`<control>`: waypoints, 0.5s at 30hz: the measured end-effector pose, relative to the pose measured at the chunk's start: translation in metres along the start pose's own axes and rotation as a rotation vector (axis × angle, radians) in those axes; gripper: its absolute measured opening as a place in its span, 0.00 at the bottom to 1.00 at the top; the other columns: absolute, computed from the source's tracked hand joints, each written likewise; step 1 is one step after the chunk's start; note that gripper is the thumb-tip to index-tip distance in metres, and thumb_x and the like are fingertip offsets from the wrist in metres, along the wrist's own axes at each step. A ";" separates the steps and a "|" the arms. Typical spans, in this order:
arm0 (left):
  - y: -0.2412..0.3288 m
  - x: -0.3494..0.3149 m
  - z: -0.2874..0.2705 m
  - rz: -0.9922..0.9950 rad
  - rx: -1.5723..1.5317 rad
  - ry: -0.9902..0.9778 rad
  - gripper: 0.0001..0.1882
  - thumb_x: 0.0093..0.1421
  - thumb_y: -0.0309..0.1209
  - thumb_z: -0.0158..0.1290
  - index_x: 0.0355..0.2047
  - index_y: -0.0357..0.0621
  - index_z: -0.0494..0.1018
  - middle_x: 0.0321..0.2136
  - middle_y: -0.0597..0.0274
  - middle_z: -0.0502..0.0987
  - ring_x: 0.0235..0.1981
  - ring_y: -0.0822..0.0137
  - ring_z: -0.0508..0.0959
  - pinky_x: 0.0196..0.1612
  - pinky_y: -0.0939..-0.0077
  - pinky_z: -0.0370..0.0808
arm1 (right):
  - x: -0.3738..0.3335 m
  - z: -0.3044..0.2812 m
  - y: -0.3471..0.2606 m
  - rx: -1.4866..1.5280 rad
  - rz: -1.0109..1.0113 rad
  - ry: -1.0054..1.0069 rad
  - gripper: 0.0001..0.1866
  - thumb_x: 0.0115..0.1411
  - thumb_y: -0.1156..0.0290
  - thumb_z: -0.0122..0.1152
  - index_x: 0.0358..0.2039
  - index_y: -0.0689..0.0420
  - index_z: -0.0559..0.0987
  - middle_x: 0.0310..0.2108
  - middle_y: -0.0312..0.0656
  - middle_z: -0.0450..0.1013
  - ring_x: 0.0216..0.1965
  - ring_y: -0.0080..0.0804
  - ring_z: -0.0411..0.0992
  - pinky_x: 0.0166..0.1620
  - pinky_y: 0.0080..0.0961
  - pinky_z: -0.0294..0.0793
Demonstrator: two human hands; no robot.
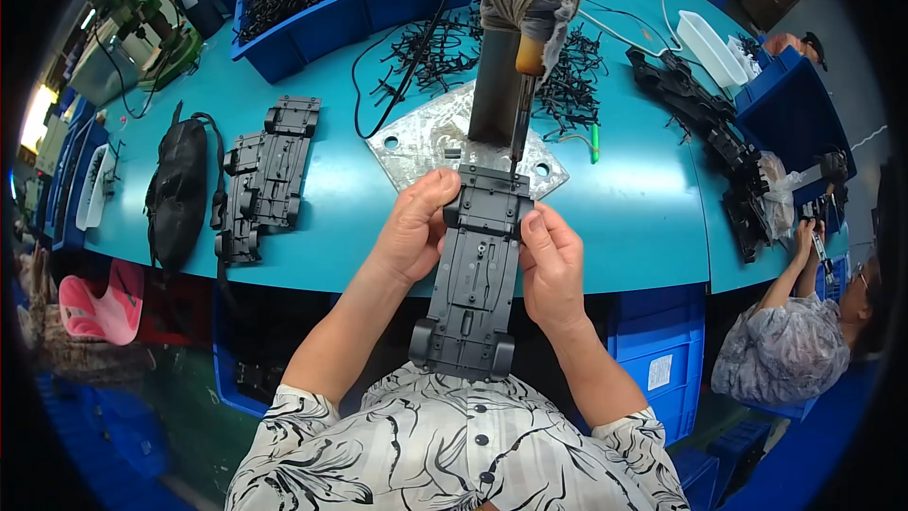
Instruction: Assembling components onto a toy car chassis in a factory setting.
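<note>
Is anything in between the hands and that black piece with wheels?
Nothing visible is: the left hand and right hand hold the black wheeled piece by its sides. The metal tool tip is at its far end.

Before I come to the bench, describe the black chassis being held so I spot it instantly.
On the teal table, find the silvery metal plate. At its near side, the left hand and right hand grip a long black chassis. Similar black pieces lie on the table to the left; this one is held.

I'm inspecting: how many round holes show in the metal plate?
2: left hole and right hole, near corners of the metal plate; the chassis or post may hide more.
</note>
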State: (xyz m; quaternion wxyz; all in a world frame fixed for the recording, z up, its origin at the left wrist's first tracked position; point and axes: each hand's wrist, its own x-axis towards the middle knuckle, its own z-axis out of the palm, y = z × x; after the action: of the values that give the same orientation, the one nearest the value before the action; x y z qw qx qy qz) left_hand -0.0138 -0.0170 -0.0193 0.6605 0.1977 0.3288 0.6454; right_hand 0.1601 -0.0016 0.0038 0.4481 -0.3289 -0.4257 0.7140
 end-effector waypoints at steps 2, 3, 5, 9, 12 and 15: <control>0.004 -0.004 0.010 -0.009 0.040 0.015 0.09 0.62 0.37 0.51 0.34 0.45 0.69 0.25 0.71 0.74 0.18 0.82 0.72 0.18 0.86 0.68 | -0.001 -0.004 0.002 0.009 0.003 0.004 0.13 0.65 0.64 0.53 0.40 0.62 0.75 0.28 0.27 0.68 0.29 0.12 0.61 0.33 0.13 0.60; 0.005 -0.005 0.015 -0.016 0.080 0.034 0.08 0.62 0.36 0.52 0.32 0.46 0.68 0.22 0.73 0.73 0.14 0.83 0.68 0.14 0.87 0.64 | -0.001 -0.006 0.001 0.018 0.009 0.005 0.13 0.65 0.64 0.53 0.41 0.62 0.75 0.28 0.27 0.69 0.29 0.11 0.61 0.33 0.12 0.60; 0.004 -0.010 0.018 -0.027 0.128 0.046 0.08 0.61 0.36 0.52 0.31 0.47 0.69 0.22 0.73 0.72 0.14 0.83 0.68 0.15 0.88 0.63 | -0.006 -0.006 -0.002 0.019 0.010 0.019 0.13 0.65 0.66 0.52 0.43 0.62 0.74 0.28 0.27 0.69 0.28 0.11 0.62 0.31 0.12 0.61; 0.008 -0.030 0.029 -0.042 0.340 0.062 0.06 0.59 0.35 0.53 0.32 0.48 0.72 0.24 0.75 0.71 0.22 0.84 0.69 0.24 0.89 0.63 | -0.021 -0.007 -0.010 -0.005 0.061 0.074 0.14 0.59 0.70 0.54 0.45 0.60 0.74 0.27 0.26 0.69 0.25 0.11 0.61 0.27 0.11 0.58; -0.003 -0.041 0.028 -0.054 0.439 0.132 0.05 0.59 0.31 0.52 0.34 0.46 0.73 0.26 0.75 0.72 0.28 0.83 0.69 0.31 0.86 0.65 | -0.033 -0.006 -0.011 -0.028 0.035 0.049 0.09 0.58 0.72 0.53 0.39 0.59 0.74 0.28 0.27 0.69 0.27 0.11 0.62 0.31 0.11 0.60; -0.011 -0.056 0.046 -0.041 0.373 0.184 0.03 0.59 0.28 0.51 0.33 0.44 0.73 0.26 0.74 0.72 0.27 0.82 0.69 0.32 0.85 0.66 | -0.043 -0.014 0.003 -0.115 -0.041 0.040 0.04 0.61 0.74 0.51 0.35 0.59 0.73 0.28 0.28 0.69 0.29 0.12 0.63 0.34 0.12 0.63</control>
State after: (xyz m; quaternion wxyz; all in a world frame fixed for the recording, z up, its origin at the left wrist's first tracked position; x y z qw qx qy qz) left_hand 0.0283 -0.0657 0.0156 0.5926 0.2503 0.5054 0.5751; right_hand 0.1873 -0.0370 -0.0007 0.4515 -0.3594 -0.4635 0.6724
